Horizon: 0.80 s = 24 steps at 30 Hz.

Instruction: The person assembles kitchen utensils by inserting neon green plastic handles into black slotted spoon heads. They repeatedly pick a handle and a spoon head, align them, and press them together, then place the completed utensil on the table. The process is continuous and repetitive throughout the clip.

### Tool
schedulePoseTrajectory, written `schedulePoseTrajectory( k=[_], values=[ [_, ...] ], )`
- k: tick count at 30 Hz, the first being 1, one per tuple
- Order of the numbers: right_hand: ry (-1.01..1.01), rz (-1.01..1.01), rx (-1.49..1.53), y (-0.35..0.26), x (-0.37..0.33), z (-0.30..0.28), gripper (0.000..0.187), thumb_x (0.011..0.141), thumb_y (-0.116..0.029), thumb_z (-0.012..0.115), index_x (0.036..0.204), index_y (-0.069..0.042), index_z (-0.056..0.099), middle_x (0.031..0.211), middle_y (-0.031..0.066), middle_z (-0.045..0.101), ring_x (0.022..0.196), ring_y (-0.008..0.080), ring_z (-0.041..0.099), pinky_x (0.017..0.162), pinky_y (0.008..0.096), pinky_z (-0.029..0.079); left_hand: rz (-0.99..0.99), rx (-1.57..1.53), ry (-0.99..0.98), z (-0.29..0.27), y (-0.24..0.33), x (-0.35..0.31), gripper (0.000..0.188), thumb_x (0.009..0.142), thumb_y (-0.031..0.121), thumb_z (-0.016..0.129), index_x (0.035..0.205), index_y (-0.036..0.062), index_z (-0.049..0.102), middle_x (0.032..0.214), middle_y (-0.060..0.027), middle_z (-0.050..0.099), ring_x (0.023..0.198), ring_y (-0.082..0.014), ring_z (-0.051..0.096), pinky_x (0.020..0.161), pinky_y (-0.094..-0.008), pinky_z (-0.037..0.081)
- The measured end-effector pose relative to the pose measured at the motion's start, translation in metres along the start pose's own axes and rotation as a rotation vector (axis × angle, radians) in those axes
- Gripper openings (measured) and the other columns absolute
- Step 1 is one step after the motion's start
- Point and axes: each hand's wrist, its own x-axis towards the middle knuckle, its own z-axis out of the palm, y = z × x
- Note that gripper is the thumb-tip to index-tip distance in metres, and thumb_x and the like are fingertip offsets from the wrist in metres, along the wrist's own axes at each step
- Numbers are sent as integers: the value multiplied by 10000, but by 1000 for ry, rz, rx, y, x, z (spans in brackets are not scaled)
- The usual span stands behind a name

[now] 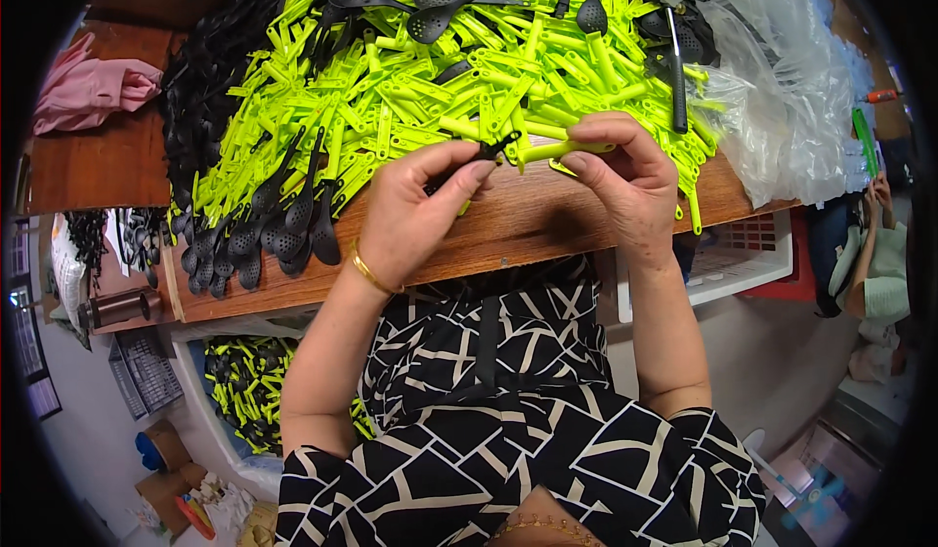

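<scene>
My left hand point(405, 210) pinches a small black plastic piece point(496, 147) between thumb and fingertips; the rest of it, if any, is hidden by the hand. Opposite it, my right hand point(630, 181) grips a lime-green plastic handle point(547, 151) between thumb and fingers. The handle's left end meets or nearly meets the black piece; whether they are joined I cannot tell. Just beyond both hands lies a big heap of lime-green handles point(410, 107). Black slotted spoons point(430, 24) rest on the heap's far side, and more slotted spoons point(283, 239) lie left of my left hand.
The wooden table's front edge point(469, 266) runs below my hands. A black-gripped tool point(677, 88) lies on the heap's right, beside clear plastic sheeting point(782, 88). Below stand a white crate point(747, 273) and a bin of green-and-black pieces point(244, 386). Another person's arm point(860, 254) shows far right.
</scene>
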Motion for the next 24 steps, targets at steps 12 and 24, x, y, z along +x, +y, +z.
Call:
schedulePoseTrajectory(
  k=[12, 24],
  values=[
    [-97, 114, -120, -16, -6, 8, 184, 948, -7, 804, 1124, 25, 764, 1057, 66, 776, 974, 125, 733, 874, 258, 583, 305, 538, 47, -2, 12, -21, 192, 966, 55, 761, 1148, 9, 802, 935, -95, 721, 859, -230, 691, 779, -340, 521],
    [-168, 61, -395, -15, 6, 4, 167, 857, -47, 860, 1016, -26, 814, 976, 74, 790, 901, 179, 746, 808, 315, 577, 286, 560, 36, 4, 14, -21, 180, 946, 28, 775, 1121, -7, 798, 931, -111, 724, 826, -235, 698, 745, -333, 530]
  ],
)
